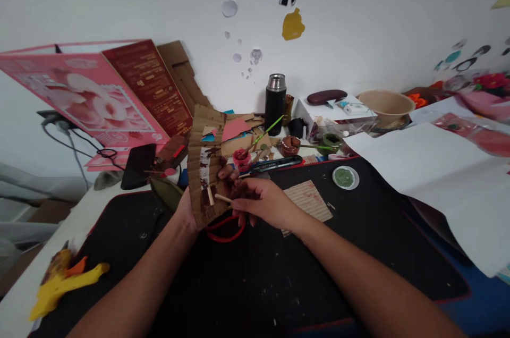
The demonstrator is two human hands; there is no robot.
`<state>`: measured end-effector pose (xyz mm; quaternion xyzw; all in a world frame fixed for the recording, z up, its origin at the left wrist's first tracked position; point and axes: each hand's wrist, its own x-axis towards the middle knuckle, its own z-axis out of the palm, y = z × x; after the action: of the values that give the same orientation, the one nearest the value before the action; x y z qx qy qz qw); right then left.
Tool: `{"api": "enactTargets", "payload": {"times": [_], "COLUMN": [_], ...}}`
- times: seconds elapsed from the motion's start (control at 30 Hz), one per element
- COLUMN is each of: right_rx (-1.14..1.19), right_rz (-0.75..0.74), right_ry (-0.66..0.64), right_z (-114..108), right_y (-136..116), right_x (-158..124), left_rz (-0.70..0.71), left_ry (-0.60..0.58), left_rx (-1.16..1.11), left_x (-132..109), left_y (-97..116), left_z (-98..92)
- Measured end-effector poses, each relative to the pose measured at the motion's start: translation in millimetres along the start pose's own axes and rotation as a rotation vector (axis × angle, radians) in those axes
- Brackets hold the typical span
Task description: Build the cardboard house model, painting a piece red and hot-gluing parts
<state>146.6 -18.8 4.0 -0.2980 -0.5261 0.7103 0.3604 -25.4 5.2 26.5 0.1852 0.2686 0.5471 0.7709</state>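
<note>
My left hand [188,212] is closed round a curved strip of corrugated cardboard [197,168], its fingertips showing at the strip's right edge. Dark brown and white patches mark the cardboard, and a short pale wooden piece [211,195] lies against its lower part. Pinched in my right hand [265,202] is a small wooden stick [223,198], its tip pointing at that pale piece. Some right fingers are partly hidden. Below the hands, a red loop [226,237] shows on the black mat. To the right lies a flat corrugated cardboard square [308,202].
Behind the hands stand open paint jars [290,145], a utility knife [278,163] and a black thermos [274,107]. A yellow glue gun [59,282] lies at left, near a phone [138,166]. A lid with green paint [345,177] and white paper [434,184] are at right.
</note>
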Motion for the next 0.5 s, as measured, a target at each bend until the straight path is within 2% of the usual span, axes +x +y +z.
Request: {"api": "enactTargets", "payload": {"times": [0.27,0.5], "right_rx": [0.031,0.057], "right_rz": [0.024,0.058], "right_ry": [-0.03,-0.071], "right_z": [-1,2], "right_y": [3,4], "right_x": [1,0], "left_rz": [-0.023,-0.118], "left_ry": [0.009,-0.088], "left_rx": [0.002,-0.055], "left_x": [7,0], "left_y": [-7,-5], "left_z": [-20.3,-22.5]}}
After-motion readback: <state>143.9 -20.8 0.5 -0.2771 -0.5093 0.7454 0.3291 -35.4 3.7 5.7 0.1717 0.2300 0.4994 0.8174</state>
